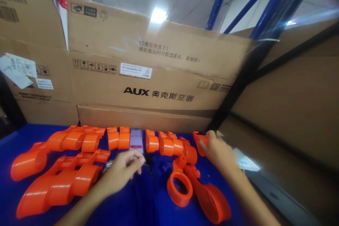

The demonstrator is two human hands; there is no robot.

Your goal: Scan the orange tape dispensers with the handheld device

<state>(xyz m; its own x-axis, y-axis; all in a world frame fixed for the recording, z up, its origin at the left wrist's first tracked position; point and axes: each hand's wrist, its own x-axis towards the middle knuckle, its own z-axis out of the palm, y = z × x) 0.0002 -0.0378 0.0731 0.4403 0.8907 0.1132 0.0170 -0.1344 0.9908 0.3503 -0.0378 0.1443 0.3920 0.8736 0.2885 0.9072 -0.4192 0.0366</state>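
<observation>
My left hand (124, 169) rests on the blue table cover (148, 204) with its fingers curled, near a small dark thing I cannot make out. A small pink-and-white card (136, 142) stands just beyond it. My right hand (217, 150) is closed on a small orange plastic piece (199, 141) at the back right. Several orange plastic shells lie around: long curved ones (60, 180) at the left, short cylinders (169, 144) in a row at the back, and ring-ended parts (181, 187) between my arms.
Large cardboard boxes (148, 77) marked AUX wall off the back of the table. More cardboard (291, 106) and blue shelf posts (267, 17) stand at the right. A white sheet (247, 164) lies by my right wrist.
</observation>
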